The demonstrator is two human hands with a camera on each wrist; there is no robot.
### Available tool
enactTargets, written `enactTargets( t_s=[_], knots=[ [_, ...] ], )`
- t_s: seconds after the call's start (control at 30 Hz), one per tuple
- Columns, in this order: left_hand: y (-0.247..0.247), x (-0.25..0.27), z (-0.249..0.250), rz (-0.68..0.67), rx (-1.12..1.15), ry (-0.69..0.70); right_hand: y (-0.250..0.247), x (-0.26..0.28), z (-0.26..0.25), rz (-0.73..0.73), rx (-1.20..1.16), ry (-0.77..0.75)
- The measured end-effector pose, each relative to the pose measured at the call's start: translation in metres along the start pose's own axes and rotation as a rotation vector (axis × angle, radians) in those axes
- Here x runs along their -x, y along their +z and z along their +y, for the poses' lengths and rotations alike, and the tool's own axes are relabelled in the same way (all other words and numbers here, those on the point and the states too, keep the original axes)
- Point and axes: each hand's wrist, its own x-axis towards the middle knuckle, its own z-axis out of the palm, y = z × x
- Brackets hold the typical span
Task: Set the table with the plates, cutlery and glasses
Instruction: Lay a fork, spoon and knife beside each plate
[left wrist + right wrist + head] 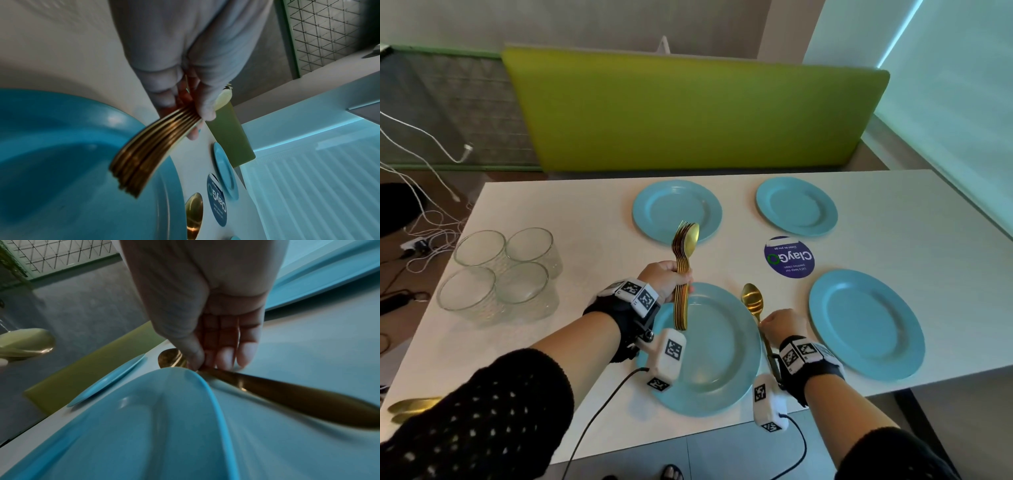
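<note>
Several blue plates lie on the white table (585, 212). Above the near plate (715, 356) my left hand (666, 279) grips a bundle of gold spoons and forks (683, 270), held upright; the wrist view shows the handles (144, 155) fanned under my fingers (164, 100). My right hand (782, 323) pinches the neck of a single gold spoon (752, 299) lying just right of that plate's rim (207, 386), thumb and fingertips (224, 356) on its handle (298, 395). Clear glasses (500, 270) cluster at the left.
Other plates sit far left (677, 212), far right (797, 206) and near right (866, 323). A round purple sticker (789, 257) lies between them. More gold cutlery (407, 407) peeks out at the near-left edge. A green bench back (688, 113) stands behind the table; cables trail at left.
</note>
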Motion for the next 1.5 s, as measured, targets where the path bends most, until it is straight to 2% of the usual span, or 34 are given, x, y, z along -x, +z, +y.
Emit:
enactTargets(
  t_s=[0.43,0.9,1.17,1.4,1.5],
  knots=[
    [-0.006,-0.014,0.009,-0.044,-0.049,0.007,0.003,0.001,-0.003,0.025,0.015,0.039],
    [-0.012,-0.014,0.015,-0.117,-0.104,0.011,0.010,0.012,0.004,0.081,-0.221,0.109],
    [-0.012,-0.011,0.011,-0.096,-0.143,-0.009,0.016,0.014,0.009,0.119,-0.285,0.110],
    [-0.009,-0.011,0.011,-0.112,-0.193,0.002,-0.005,0.015,0.013,0.152,-0.316,0.091],
    [-0.001,-0.011,0.014,-0.149,-0.147,0.009,-0.023,0.017,0.017,0.156,-0.335,0.072]
  ],
)
